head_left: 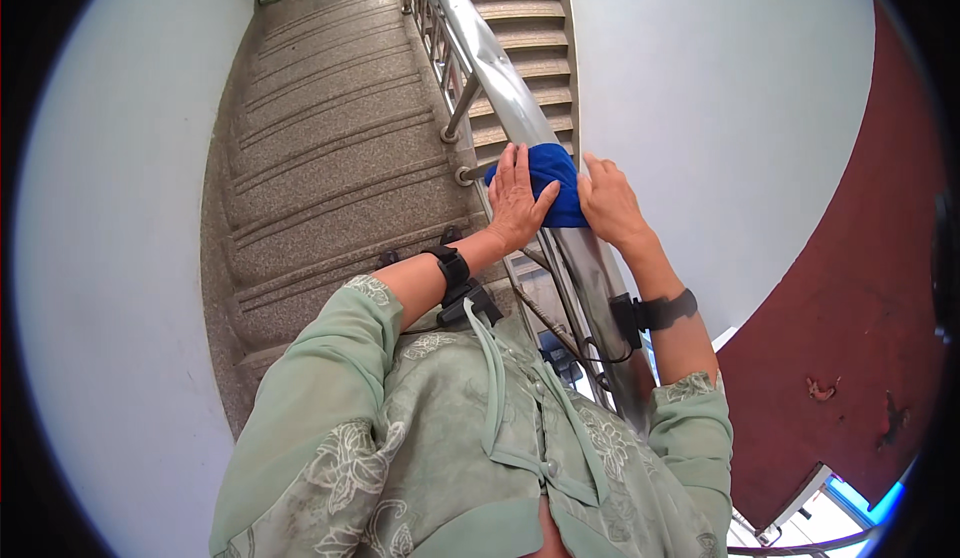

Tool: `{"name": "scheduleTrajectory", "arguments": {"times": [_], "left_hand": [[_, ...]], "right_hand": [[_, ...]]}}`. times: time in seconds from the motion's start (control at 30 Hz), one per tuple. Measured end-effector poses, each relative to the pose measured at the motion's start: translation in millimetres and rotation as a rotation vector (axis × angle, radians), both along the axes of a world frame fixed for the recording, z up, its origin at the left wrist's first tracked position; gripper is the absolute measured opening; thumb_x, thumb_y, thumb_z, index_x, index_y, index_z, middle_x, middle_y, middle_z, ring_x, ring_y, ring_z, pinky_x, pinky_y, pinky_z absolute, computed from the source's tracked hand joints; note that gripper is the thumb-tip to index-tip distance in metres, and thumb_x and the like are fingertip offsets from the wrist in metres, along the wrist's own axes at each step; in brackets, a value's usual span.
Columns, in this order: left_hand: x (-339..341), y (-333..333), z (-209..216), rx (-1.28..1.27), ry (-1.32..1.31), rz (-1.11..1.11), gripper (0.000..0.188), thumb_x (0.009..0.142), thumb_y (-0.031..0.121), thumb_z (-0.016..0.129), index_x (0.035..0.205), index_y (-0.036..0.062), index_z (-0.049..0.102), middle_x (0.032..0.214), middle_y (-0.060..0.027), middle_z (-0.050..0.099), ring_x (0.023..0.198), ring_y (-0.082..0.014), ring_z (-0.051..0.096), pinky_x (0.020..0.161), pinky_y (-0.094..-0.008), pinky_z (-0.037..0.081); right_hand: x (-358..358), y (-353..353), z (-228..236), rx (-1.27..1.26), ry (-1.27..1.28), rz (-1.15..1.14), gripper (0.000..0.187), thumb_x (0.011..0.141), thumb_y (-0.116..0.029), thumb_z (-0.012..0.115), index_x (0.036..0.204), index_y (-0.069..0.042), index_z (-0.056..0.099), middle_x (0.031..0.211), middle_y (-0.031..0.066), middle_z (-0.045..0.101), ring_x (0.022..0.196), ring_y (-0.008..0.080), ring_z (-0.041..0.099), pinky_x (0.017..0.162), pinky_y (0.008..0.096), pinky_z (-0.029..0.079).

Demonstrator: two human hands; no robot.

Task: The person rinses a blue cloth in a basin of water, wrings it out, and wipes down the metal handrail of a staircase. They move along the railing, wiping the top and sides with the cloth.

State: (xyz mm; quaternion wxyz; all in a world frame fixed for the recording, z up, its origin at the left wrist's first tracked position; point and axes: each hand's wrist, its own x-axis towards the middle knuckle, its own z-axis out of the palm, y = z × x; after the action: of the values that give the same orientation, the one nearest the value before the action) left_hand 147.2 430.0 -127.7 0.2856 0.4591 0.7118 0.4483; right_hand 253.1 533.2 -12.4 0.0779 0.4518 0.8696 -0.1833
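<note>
A blue cloth [555, 180] is draped over the top of a shiny metal handrail [505, 80]. My left hand [514, 203] is closed round the cloth's left side, its fingers long over the fabric and its thumb across the top. On the other side, my right hand [612, 200] presses the cloth's right edge against the rail, fingers curved along it. The undersides of both hands and the cloth below the rail are hidden. Each of my wrists wears a black strap with a small device.
Speckled stone steps [335, 148] run along the left beside a white wall [120, 258]. Metal posts [462, 108] hold up the rail. Beyond it, another flight of stairs [522, 36] shows, with a white curved wall [720, 108] and a dark red surface [830, 338] at the right.
</note>
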Motion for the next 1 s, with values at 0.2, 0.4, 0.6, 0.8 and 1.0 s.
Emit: {"name": "scheduleTrajectory", "arguments": {"times": [0.2,0.4,0.6,0.8,1.0], "left_hand": [[21,19,-8,-0.242,-0.566,0.133,0.091,0.099,0.050,0.043,0.153,0.0009,-0.012,0.151,-0.0389,0.008,0.144,-0.0480,0.010,0.117,-0.0492,0.017],[9,42,0,-0.175,-0.789,0.324,0.090,0.099,0.046,0.047,0.152,-0.0018,-0.006,0.149,-0.0349,0.017,0.138,-0.0454,0.024,0.115,-0.0441,0.023],[-17,69,-10,-0.272,-0.711,0.373,0.080,0.100,0.048,0.044,0.149,-0.0035,0.009,0.137,-0.0366,0.032,0.126,-0.0493,0.039,0.107,-0.0482,0.035],[-46,93,-31,-0.443,-0.595,0.365,0.082,0.097,0.054,0.045,0.147,-0.0035,0.014,0.137,-0.0351,0.036,0.126,-0.0514,0.042,0.107,-0.0501,0.036],[-85,130,-45,-0.361,-0.731,0.415,0.098,0.091,0.040,0.062,0.151,-0.0030,-0.002,0.145,-0.0348,0.020,0.133,-0.0495,0.033,0.111,-0.0461,0.033]], "right_hand": [[-28,-13,-37,-0.056,-0.222,-0.232,0.056,0.101,-0.043,0.034,0.150,-0.017,0.034,0.118,0.0275,0.060,0.107,0.0445,0.061,0.093,0.0539,0.047],[-48,11,-46,-0.157,-0.189,-0.221,0.056,0.101,-0.042,0.033,0.150,-0.016,0.035,0.115,0.0273,0.062,0.105,0.0451,0.062,0.092,0.0541,0.048],[-73,37,-67,-0.217,-0.223,-0.243,0.058,0.101,-0.044,0.031,0.150,-0.014,0.034,0.111,0.0287,0.065,0.103,0.0464,0.063,0.091,0.0552,0.048],[-93,58,-89,-0.207,-0.172,-0.234,0.059,0.101,-0.044,0.031,0.148,-0.010,0.036,0.114,0.0295,0.064,0.108,0.0458,0.062,0.094,0.0543,0.047],[-129,89,-114,-0.231,-0.141,-0.282,0.057,0.100,-0.042,0.032,0.142,-0.005,0.042,0.120,0.0302,0.061,0.114,0.0450,0.059,0.098,0.0527,0.045]]}}
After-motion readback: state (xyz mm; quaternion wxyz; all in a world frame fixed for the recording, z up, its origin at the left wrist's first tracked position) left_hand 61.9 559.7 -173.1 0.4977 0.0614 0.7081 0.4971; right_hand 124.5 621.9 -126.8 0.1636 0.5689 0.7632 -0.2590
